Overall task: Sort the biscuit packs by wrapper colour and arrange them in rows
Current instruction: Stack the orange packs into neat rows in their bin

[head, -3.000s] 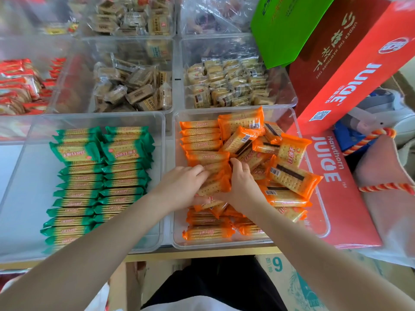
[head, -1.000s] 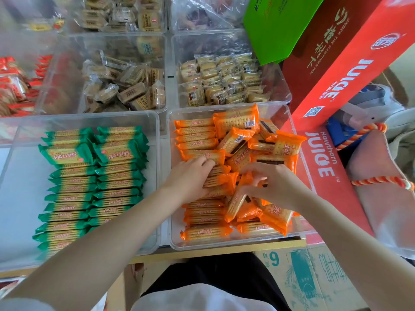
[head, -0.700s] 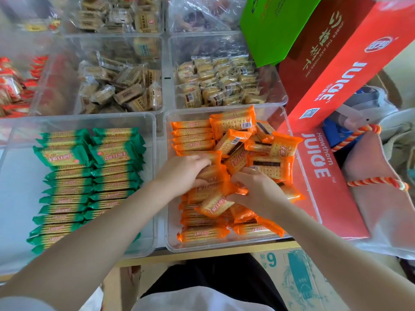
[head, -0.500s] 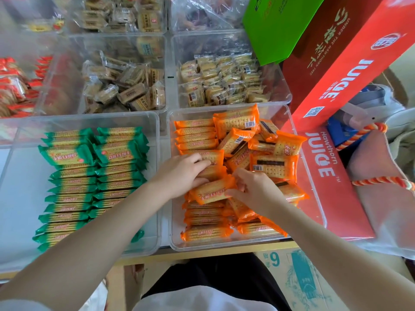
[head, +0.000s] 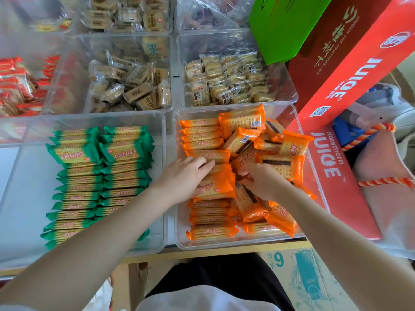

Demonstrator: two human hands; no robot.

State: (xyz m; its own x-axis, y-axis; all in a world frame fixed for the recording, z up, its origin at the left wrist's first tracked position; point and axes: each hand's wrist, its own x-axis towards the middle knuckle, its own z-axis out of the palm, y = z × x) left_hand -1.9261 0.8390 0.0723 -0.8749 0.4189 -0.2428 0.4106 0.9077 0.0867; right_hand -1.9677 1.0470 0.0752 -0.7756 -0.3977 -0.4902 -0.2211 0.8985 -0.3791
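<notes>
Both hands work inside the clear bin of orange biscuit packs [head: 235, 244], front R of the table. L hand [head: 184, 178] lies on the left-hand row w/ fingers fairly straight, pressing on an orange pack [head: 215, 187] that sits flat atop the row; thumb is hidden, so can't tell if it pinches. R hand [head: 258, 180] has fingers curled into the loose pile; what it holds, can't tell. Orange bin: one tidy row along its L wall, approx. 10 packs visible, rest of the bin a jumble reaching the R wall, little free floor. Green packs [head: 101, 176] sit in the neighbouring clear bin [head: 22, 198]: 2 rows side by side, about 12 each, w/ bare floor along the bin's L side. A red juice box [head: 336, 171] lies against the orange bin's R wall.
</notes>
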